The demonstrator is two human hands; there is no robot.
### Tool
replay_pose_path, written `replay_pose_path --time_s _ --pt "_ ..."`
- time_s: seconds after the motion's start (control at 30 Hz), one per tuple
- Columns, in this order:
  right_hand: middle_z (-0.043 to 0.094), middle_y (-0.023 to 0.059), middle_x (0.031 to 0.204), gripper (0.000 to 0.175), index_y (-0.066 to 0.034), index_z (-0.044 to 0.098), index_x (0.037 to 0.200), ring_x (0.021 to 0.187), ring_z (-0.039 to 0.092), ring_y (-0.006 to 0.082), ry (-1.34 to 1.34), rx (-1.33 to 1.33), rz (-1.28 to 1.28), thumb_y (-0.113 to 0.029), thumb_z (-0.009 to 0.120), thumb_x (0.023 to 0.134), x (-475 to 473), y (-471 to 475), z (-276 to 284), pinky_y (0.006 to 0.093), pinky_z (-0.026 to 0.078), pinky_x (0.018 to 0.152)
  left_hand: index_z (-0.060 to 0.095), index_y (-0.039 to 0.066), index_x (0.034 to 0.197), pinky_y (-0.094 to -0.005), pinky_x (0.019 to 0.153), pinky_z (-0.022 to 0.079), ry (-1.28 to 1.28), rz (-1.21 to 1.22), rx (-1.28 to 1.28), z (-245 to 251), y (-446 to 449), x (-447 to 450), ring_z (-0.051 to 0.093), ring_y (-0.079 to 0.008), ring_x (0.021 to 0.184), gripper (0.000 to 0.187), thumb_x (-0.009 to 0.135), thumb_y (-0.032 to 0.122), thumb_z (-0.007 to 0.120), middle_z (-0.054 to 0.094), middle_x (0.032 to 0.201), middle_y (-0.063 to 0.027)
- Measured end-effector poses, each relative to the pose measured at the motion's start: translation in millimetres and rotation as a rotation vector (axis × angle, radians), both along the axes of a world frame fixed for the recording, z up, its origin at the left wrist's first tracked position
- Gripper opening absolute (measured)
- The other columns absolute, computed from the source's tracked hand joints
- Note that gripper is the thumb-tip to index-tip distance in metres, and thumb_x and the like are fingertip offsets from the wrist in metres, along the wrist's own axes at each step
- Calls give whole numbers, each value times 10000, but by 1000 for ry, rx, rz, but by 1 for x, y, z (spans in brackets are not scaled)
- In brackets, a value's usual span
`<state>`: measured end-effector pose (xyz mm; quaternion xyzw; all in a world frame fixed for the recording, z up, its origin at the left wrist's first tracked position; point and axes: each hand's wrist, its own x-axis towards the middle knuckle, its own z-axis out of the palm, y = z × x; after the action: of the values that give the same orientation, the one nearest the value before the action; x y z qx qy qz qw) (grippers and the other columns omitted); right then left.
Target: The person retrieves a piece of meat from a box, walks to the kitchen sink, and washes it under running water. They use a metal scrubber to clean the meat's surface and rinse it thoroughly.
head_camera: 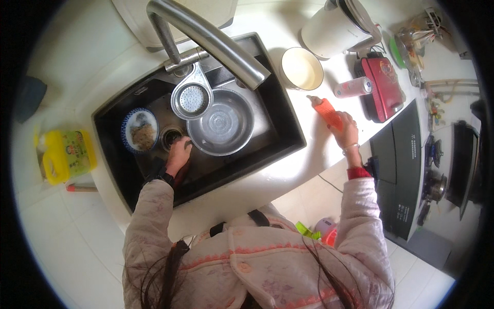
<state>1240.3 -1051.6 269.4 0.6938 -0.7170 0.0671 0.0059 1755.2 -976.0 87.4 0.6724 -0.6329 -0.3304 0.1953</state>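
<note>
My left hand [180,153] reaches down into the dark sink [247,160], its fingertips at the round drain opening [166,135]. Whether those fingers grip something there is hidden. My right hand [344,131] is over the white counter [266,174] to the right of the sink, closed on an orange item [327,112] with a pale tip. The picture does not settle whether it is a carrot or a cloth. In the sink, a metal basin [231,135] stands right of my left hand. Left of the drain is a blue-rimmed plate [122,133] with brownish scraps on it.
A steel faucet [216,42] arches over the sink. Above the basin hangs a metal strainer basket [193,98]. On the counter stand a cream bowl [303,69], a white kettle [334,31], a pink can [353,87] and a red appliance [382,89]. A yellow jug [65,154] is at left.
</note>
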Motion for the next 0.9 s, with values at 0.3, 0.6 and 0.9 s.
replay_pose_path --time_s 0.3,0.6,0.9 --pt "598 122 1041 488 -45 501 1239 962 582 228 -681 529 59 -121 669 787 17 11 20 340 448 877 584 5 1050 -392 852 449 123 -92 -303 87 -6 -52 555 -369 991 222 833 53 586 585 1052 -181" --pt "565 2 945 351 6 537 1150 863 504 76 -1292 1233 401 -291 505 965 164 54 31 232 432 776 516 51 1144 -415 809 458 130 -478 -347 191 17 -78 560 -341 990 372 809 153 642 559 1095 -148" --pt "524 -35 785 255 -2 576 850 730 435 50 -1081 1351 558 -211 494 972 223 74 -2 222 415 660 564 2 861 -353 639 494 231 -390 -77 214 100 12 623 -318 727 154 833 150 597 610 784 -148"
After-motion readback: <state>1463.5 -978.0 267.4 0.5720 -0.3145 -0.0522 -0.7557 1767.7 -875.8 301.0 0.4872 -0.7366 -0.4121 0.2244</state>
